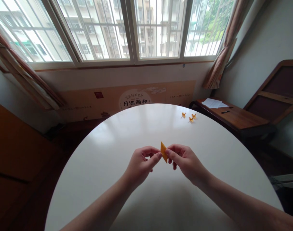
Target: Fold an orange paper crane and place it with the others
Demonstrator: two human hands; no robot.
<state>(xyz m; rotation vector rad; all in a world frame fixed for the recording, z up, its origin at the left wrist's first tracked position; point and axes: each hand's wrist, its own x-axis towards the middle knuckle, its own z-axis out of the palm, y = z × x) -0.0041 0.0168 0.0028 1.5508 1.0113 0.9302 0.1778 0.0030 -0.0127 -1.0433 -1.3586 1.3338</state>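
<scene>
The fingers of the left hand (141, 163) and right hand (186, 159) pinch a folded yellow paper (163, 150) from either side above the table (100, 166), probably steadying its creases; three paper birds (191, 120) sit farther off, likely for working room; the panel (112, 94) behind reads "月满颐和", its smaller lettering unclear

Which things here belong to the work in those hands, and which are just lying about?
Part of the work:
folded yellow piece, pinched between left hand and right hand
white table beneath them

Lying about:
three small yellow-orange figures on the table; similar colour, so perhaps related
white papers on the wooden bench
</scene>
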